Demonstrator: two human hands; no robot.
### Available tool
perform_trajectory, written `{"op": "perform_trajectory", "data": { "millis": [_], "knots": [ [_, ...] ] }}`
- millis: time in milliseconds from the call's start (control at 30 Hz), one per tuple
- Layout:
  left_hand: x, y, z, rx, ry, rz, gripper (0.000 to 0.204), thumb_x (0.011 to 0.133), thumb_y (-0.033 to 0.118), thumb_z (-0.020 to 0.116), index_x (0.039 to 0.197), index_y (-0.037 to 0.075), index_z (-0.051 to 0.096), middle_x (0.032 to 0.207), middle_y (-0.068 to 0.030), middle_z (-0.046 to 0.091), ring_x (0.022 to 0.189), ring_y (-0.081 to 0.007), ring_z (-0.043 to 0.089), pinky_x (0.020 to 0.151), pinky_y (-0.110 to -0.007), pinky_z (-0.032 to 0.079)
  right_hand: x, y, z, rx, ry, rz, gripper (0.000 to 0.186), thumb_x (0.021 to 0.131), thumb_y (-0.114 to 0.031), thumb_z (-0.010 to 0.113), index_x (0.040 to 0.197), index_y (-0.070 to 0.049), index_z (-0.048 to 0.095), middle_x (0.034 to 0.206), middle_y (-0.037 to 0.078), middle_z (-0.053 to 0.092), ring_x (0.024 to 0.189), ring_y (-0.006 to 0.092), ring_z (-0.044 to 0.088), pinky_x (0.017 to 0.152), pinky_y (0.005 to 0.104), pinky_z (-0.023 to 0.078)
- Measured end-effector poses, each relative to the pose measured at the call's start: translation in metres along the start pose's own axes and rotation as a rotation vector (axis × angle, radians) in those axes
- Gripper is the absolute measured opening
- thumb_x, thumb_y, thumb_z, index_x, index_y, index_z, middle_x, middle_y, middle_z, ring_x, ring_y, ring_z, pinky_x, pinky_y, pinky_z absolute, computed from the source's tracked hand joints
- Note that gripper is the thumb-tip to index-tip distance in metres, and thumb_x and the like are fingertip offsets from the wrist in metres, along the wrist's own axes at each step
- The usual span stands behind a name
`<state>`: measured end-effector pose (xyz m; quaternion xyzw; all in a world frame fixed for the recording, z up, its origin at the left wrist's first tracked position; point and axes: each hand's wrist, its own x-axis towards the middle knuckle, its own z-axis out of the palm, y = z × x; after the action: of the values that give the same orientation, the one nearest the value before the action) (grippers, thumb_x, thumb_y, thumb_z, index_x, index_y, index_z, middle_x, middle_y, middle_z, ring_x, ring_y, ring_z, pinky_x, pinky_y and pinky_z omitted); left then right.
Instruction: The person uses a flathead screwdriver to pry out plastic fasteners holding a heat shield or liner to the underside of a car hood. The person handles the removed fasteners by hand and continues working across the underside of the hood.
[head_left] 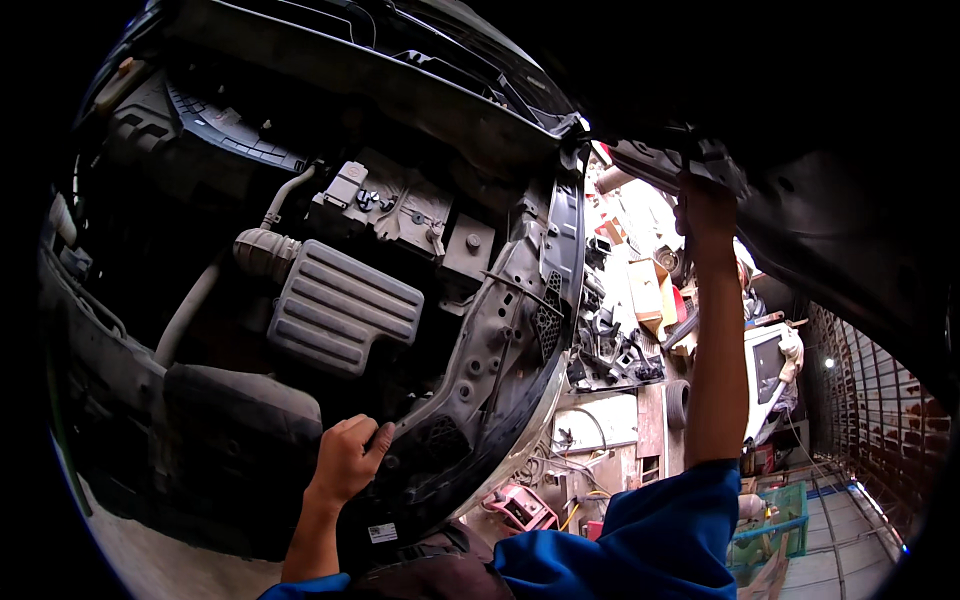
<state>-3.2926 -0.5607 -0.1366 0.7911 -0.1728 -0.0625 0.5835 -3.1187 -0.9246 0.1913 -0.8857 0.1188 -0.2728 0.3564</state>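
A car's open engine bay fills the left half of the view. My left hand (350, 460) is at its near edge, beside the metal front frame (470, 390); the fingers are curled, the thumb sticks out, and whatever they hold is hidden. My right arm stretches up, and my right hand (708, 205) is closed at the edge of a dark raised panel (830, 210), which looks like the hood's underside. A metal bracket (720, 165) lies by its fingers; shadow hides what they grip. The ribbed grey air filter box (345, 305) and the dusty battery (405, 215) are in the bay.
Beyond the fender edge (562, 250) is a cluttered workshop floor, with a cardboard box (652, 295), a tyre (678, 404), a red machine (522, 508) and a green crate (772, 525). A hose (190, 310) runs through the bay. At the right stands a slatted metal wall (875, 375).
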Motion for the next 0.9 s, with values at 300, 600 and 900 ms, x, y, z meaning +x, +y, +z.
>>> {"op": "perform_trajectory", "data": {
  "millis": [300, 600, 900],
  "knots": [
    [-0.005, -0.003, 0.002, -0.081, 0.021, 0.008, 0.038, 0.095, 0.021, 0.062, 0.068, -0.003, 0.05, 0.063, -0.0148, 0.048, 0.054, -0.0283, 0.047, 0.049, -0.038, 0.033, 0.008, -0.017, 0.018, -0.155, 0.105, 0.048, 0.035, 0.093, -0.025, 0.06, 0.07, 0.001, 0.055, 0.049, 0.006, 0.047, 0.036, 0.0146, 0.047, 0.033, 0.0311, 0.034],
    [-0.007, -0.003, 0.003, -0.176, 0.048, -0.045, 0.039, 0.095, 0.021, 0.062, 0.067, -0.003, 0.049, 0.06, -0.0132, 0.046, 0.051, -0.0251, 0.044, 0.048, -0.037, 0.032, 0.033, -0.031, 0.006, -0.14, 0.026, 0.286, 0.015, 0.089, -0.016, 0.058, 0.077, -0.008, 0.057, 0.055, 0.002, 0.05, 0.038, 0.0142, 0.046, 0.034, 0.0307, 0.034],
    [-0.011, -0.001, -0.003, -0.171, 0.037, -0.15, 0.037, 0.093, 0.019, 0.062, 0.065, -0.001, 0.05, 0.062, -0.0154, 0.05, 0.056, -0.034, 0.05, 0.051, -0.041, 0.036, 0.063, 0.022, 0.03, -0.836, 0.095, -0.251, 0.026, 0.088, -0.025, 0.065, 0.086, 0.001, 0.068, 0.061, 0.016, 0.064, 0.047, 0.0216, 0.063, 0.043, 0.0354, 0.048]
  ]
}}
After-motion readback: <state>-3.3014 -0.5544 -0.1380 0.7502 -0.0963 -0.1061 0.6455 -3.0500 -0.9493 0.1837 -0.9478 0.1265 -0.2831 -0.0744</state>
